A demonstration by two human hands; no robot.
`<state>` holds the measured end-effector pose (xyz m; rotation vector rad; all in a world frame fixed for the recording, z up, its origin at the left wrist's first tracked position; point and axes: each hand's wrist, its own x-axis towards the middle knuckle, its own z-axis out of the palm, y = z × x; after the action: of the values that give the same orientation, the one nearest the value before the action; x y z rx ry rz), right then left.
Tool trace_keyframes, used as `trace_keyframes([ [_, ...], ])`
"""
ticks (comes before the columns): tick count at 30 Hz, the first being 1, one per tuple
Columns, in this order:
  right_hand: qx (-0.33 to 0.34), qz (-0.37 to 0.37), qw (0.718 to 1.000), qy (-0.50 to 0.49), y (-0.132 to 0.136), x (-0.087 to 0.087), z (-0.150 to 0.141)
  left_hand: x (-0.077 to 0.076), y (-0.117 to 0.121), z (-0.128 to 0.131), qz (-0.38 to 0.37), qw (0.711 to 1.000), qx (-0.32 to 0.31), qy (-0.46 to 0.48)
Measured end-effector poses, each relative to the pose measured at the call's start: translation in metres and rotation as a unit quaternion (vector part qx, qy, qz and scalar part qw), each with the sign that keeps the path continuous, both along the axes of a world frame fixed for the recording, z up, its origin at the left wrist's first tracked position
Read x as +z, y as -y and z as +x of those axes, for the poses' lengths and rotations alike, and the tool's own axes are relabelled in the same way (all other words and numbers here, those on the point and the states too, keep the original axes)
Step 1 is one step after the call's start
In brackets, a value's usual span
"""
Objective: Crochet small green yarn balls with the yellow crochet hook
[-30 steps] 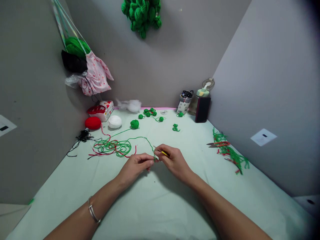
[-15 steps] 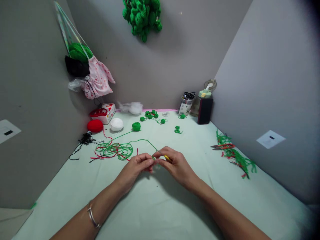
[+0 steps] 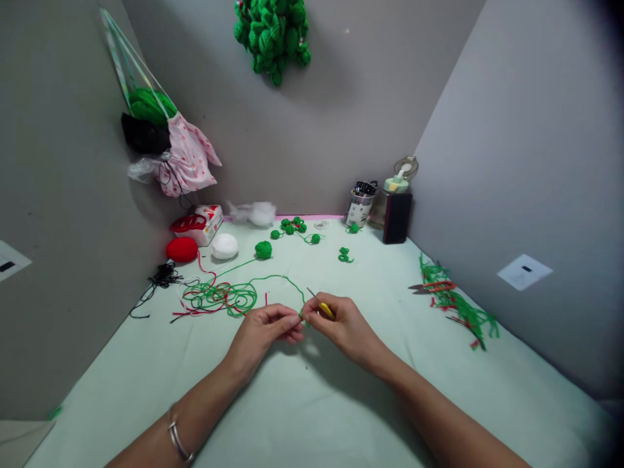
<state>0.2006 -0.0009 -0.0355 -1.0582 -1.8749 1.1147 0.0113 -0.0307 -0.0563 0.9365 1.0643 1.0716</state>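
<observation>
My right hand [image 3: 336,320] is closed on a crochet hook [image 3: 325,309] with a yellow handle, its thin metal shaft pointing up and left. Fingertips of both hands meet at a small bit of green yarn [image 3: 301,314]. My left hand [image 3: 273,327] pinches that green piece between thumb and forefinger; most of it is hidden by the fingers. From there a green strand [image 3: 292,282] runs up and left to a loose tangle of green and red yarn [image 3: 221,296]. A silver bangle [image 3: 179,441] circles my left wrist.
Behind lie a green yarn ball [image 3: 263,249], a white ball [image 3: 225,246], a red ball [image 3: 182,249] and several small green crocheted pieces [image 3: 294,225]. Orange-handled scissors [image 3: 433,287] rest on yarn scraps [image 3: 468,315] at right. A phone [image 3: 397,218] leans against a bottle [image 3: 396,184].
The hook's shaft has come away from the yarn and now points up-left, clear of the left fingers. Both hands stay close together. The whole view has shifted slightly.
</observation>
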Motion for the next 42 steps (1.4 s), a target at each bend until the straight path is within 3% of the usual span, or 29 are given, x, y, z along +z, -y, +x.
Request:
trace_keyframes([
  [5, -0.005, -0.069, 0.995, -0.066, -0.001, 0.002, 0.001, 0.005, 0.001, -0.001, -0.01, 1.0, 0.005, 0.025],
  [12, 0.032, -0.119, 0.99, -0.064, 0.001, 0.004, -0.002, 0.004, -0.001, -0.001, -0.008, 1.0, 0.008, 0.021],
  [23, -0.112, -0.082, 0.975, -0.175, -0.011, 0.017, 0.02, 0.014, 0.003, -0.003, -0.005, 0.999, 0.023, 0.044],
  [31, -0.061, -0.141, 0.941, -0.3, -0.001, 0.02, 0.011, 0.018, 0.005, -0.003, -0.006, 0.998, 0.03, 0.06],
  [42, -0.024, -0.122, 0.959, -0.256, 0.003, 0.013, 0.009, 0.02, 0.008, -0.003, -0.009, 0.998, 0.017, 0.065],
])
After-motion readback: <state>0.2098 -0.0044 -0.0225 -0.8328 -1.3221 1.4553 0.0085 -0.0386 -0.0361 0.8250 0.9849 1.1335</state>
